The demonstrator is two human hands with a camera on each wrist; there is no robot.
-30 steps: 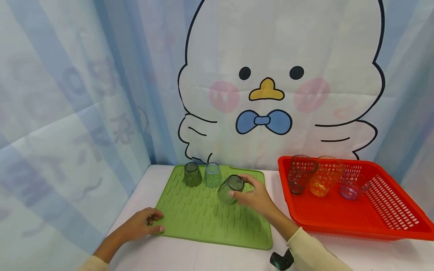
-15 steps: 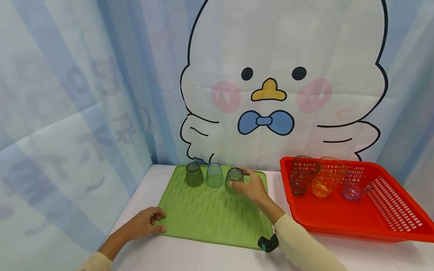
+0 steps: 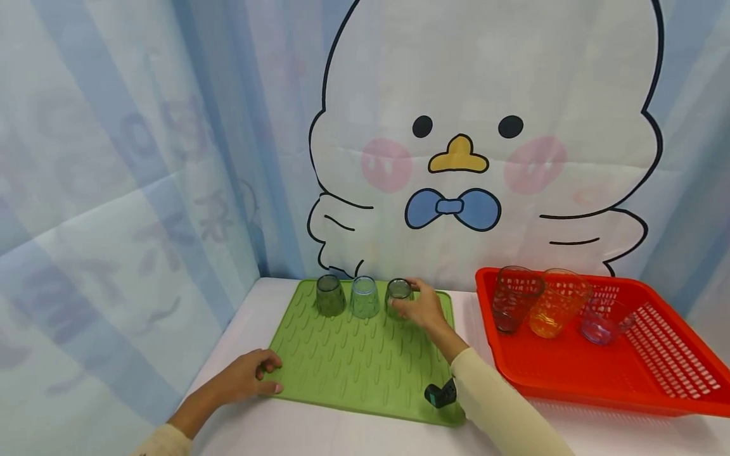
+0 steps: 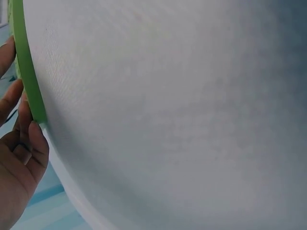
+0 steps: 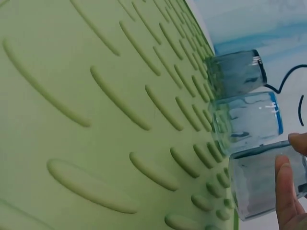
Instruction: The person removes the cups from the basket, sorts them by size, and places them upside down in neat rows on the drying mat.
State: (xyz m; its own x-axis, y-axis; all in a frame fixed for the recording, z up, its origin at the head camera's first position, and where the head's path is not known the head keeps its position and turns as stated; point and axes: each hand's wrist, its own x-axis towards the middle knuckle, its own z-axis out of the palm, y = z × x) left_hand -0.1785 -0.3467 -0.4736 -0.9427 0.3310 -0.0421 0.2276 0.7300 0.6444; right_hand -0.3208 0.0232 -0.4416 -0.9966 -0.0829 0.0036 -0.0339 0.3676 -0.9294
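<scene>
My right hand [image 3: 424, 308] holds a grey tinted glass [image 3: 398, 297] between thumb and fingers at the back of the green mat [image 3: 365, 361]. In the right wrist view the fingers [image 5: 284, 191] lie along the side of this glass [image 5: 256, 179]. It stands mouth down in a row with a pale blue glass [image 3: 364, 297] and a dark grey glass [image 3: 330, 296] to its left. At the mat's front left corner my left hand [image 3: 246, 378] rests loosely bent. Its fingertips touch the mat's green edge [image 4: 29, 72] in the left wrist view.
A red plastic basket [image 3: 570, 373] stands right of the mat, holding a dark glass [image 3: 513, 304], an orange glass [image 3: 556, 307] and a small purple glass [image 3: 601, 326]. A white cloth [image 3: 319, 430] covers the table. A printed curtain [image 3: 456, 253] closes off the back.
My right hand has carried the grey glass from mid-mat back into the row, turning it from tilted to upright. The left hand stays at the mat's corner; the head view shifts slightly.
</scene>
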